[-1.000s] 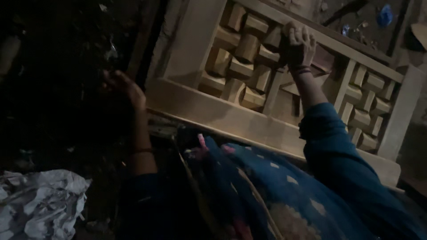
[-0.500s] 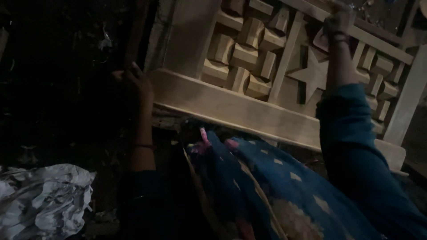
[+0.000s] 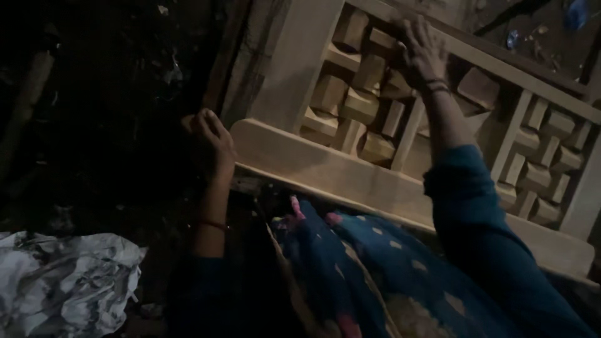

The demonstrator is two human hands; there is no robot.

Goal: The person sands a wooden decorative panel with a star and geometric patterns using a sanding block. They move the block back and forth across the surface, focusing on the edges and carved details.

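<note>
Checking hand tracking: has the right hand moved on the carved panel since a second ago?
Yes. The right hand has shifted left along the carved wooden panel, from near the middle upright onto the left block lattice.

The picture is dim, and the left half is almost black, so details there cannot be seen. Weak warm light falls on the pale carved wooden panel [image 3: 350, 94] at the upper right. The view is soft and grainy, with slight blur, and the crumpled white paper [image 3: 62, 281] looks grey.

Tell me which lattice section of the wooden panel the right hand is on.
The left lattice section: the right hand rests on its upper blocks; the right section is untouched.
</note>
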